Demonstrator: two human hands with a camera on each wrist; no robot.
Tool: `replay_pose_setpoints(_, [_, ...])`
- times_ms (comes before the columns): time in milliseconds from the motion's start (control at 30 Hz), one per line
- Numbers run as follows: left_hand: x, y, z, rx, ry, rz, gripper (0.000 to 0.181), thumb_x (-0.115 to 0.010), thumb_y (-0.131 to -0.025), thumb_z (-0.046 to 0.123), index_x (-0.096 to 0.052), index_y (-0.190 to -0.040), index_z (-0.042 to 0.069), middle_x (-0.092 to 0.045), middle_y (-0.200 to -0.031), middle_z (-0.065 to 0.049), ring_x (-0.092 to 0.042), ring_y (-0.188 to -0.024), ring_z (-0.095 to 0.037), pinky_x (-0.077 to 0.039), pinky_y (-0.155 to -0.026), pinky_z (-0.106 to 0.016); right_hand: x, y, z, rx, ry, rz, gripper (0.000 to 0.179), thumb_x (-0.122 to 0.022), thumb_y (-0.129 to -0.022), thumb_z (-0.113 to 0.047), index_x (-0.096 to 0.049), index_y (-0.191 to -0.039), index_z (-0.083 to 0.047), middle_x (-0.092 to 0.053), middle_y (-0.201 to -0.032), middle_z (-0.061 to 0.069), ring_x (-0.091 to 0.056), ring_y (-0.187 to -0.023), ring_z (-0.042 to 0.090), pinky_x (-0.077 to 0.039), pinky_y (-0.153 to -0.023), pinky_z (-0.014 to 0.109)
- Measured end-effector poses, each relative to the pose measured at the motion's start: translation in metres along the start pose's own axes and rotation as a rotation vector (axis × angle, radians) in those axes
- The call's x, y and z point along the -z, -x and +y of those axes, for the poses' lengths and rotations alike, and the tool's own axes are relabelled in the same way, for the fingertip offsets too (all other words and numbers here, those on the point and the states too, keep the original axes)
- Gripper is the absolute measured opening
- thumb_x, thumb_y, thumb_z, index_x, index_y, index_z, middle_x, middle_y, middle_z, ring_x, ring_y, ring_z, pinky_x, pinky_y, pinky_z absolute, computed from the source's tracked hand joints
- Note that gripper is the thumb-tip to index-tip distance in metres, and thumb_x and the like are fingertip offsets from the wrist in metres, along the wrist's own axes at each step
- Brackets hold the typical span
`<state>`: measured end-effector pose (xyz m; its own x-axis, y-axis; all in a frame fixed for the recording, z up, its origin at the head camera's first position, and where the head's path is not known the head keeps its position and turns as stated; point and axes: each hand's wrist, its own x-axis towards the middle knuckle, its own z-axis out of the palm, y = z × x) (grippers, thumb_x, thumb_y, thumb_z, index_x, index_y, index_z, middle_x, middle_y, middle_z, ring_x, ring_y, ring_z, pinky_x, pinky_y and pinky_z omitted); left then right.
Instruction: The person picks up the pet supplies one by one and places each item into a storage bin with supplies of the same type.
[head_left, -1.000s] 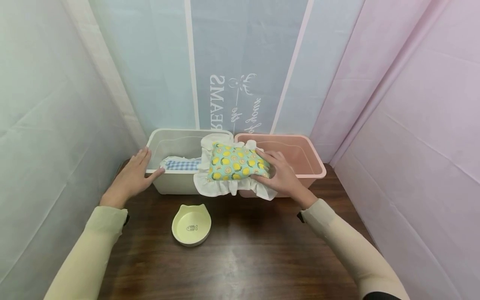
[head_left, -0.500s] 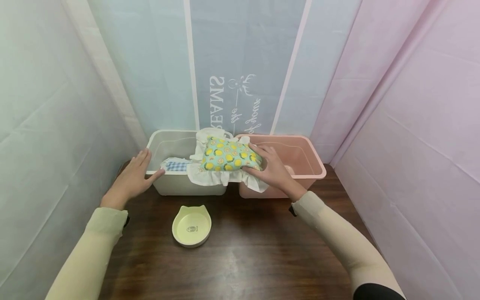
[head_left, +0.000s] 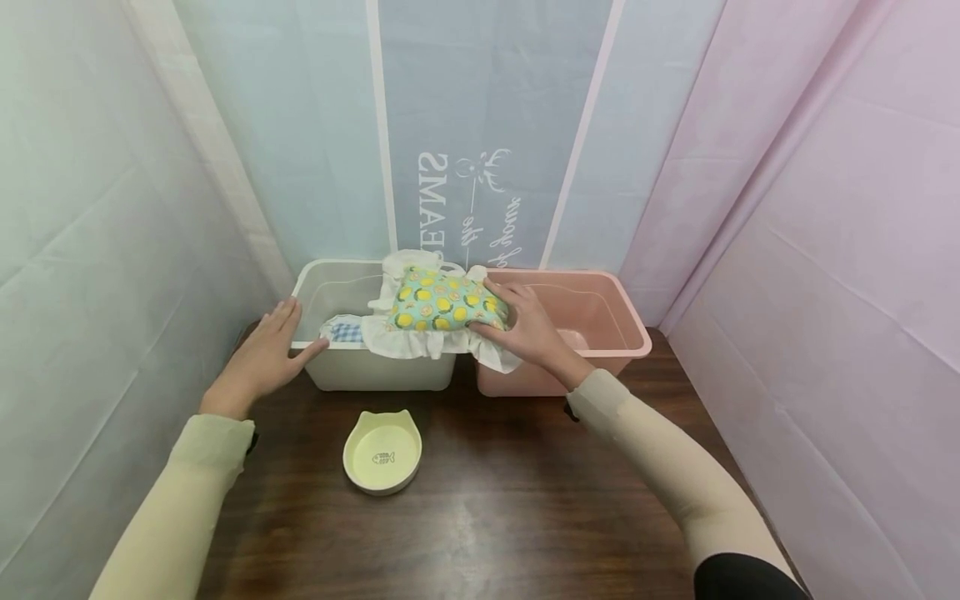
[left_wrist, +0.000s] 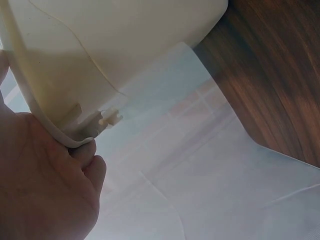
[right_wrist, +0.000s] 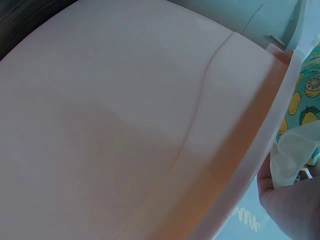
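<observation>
A small lemon-print pillow (head_left: 442, 302) with a white ruffled edge is above the inner rims of the white bin (head_left: 382, 371) and the pink bin (head_left: 622, 333). My right hand (head_left: 528, 325) grips its right end between thumb and fingers. In the right wrist view, part of the ruffle (right_wrist: 295, 155) shows beside that hand. My left hand (head_left: 258, 350) holds the left front corner of the white bin, thumb over the front rim; the left wrist view shows fingers curled at the rim. A blue-and-white checked cloth item (head_left: 345, 331) lies inside the white bin, partly hidden by the pillow.
A pale yellow bowl (head_left: 382, 452) with ear-shaped points and a fish drawing sits in front of the white bin on the dark wooden table (head_left: 480, 517). Fabric walls stand at the left, right and back, close behind the bins.
My right hand has carried the pillow leftward and slightly away from me, covering more of the checked item and the white bin's opening. My left hand has stayed at its corner.
</observation>
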<state>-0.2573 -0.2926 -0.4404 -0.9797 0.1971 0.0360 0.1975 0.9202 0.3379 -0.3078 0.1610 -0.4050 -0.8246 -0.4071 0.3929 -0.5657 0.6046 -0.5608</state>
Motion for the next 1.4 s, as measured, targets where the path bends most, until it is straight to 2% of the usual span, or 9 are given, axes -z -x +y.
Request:
replay_pose_setpoints(333, [0.001, 0.000, 0.001, 0.002, 0.000, 0.003, 0.106, -0.044, -0.107, 0.071, -0.007, -0.168, -0.008, -0.002, -0.177, -0.028, -0.002, -0.163, -0.051, -0.010, -0.130, -0.068, -0.011, -0.017, -0.003, -0.013, -0.008, -0.004, 0.087, -0.087, -0.090, -0.050, -0.053, -0.160, -0.013, -0.054, -0.158, 0.005, -0.045, -0.146, 0.029, -0.040, -0.121, 0.054])
replay_pose_setpoints(633, [0.003, 0.001, 0.002, 0.008, -0.016, 0.009, 0.106, -0.042, -0.107, 0.072, -0.006, -0.168, -0.008, -0.002, -0.177, -0.029, -0.004, -0.162, -0.052, -0.013, -0.130, -0.068, -0.019, -0.033, -0.009, 0.009, 0.017, -0.014, 0.086, -0.087, -0.090, -0.048, -0.054, -0.158, -0.007, -0.055, -0.157, 0.009, -0.044, -0.149, 0.032, -0.037, -0.125, 0.051])
replay_pose_setpoints(767, [0.000, 0.001, 0.003, 0.013, -0.022, 0.009, 0.106, -0.042, -0.107, 0.072, -0.006, -0.168, -0.008, 0.000, -0.177, -0.028, -0.003, -0.163, -0.051, -0.011, -0.131, -0.067, -0.021, -0.036, -0.013, -0.012, 0.023, -0.038, 0.088, -0.085, -0.091, -0.052, -0.051, -0.161, -0.010, -0.056, -0.153, 0.008, -0.046, -0.145, 0.029, -0.041, -0.121, 0.049])
replay_pose_setpoints(1000, [-0.001, 0.002, 0.002, 0.012, -0.009, 0.014, 0.107, -0.041, -0.107, 0.072, -0.007, -0.168, -0.008, -0.002, -0.178, -0.028, -0.002, -0.164, -0.049, -0.010, -0.131, -0.066, -0.030, -0.046, -0.014, -0.025, 0.044, -0.067, 0.091, -0.081, -0.092, -0.059, -0.047, -0.164, -0.015, -0.061, -0.141, 0.006, -0.054, -0.128, 0.023, -0.052, -0.105, 0.044])
replay_pose_setpoints(1400, [-0.002, 0.001, 0.003, 0.006, -0.001, 0.006, 0.107, -0.041, -0.107, 0.072, -0.005, -0.168, -0.008, 0.000, -0.177, -0.028, 0.000, -0.163, -0.049, -0.009, -0.131, -0.066, -0.042, -0.062, -0.018, -0.025, 0.098, -0.110, 0.091, -0.080, -0.093, -0.060, -0.047, -0.164, -0.014, -0.060, -0.129, 0.009, -0.050, -0.110, 0.024, -0.048, -0.092, 0.042])
